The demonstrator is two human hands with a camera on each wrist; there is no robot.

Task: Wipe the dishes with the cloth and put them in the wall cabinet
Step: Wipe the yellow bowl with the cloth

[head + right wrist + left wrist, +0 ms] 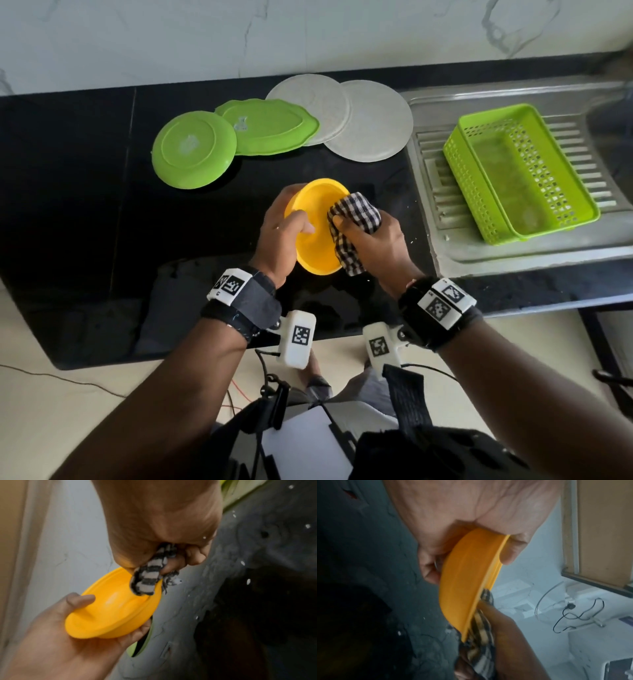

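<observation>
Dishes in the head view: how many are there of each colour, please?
Green plates: 2
Grey plates: 2
Yellow bowl: 1
Total: 5

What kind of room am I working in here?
Most likely a home kitchen: a black stone counter against a marble-look wall, a steel sink drainboard holding a green basket, and plates laid out beside it.

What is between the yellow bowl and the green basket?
The right hand gripping the checked cloth, then bare black counter and the metal draining board, between yellow bowl and green basket, in the head view.
</observation>
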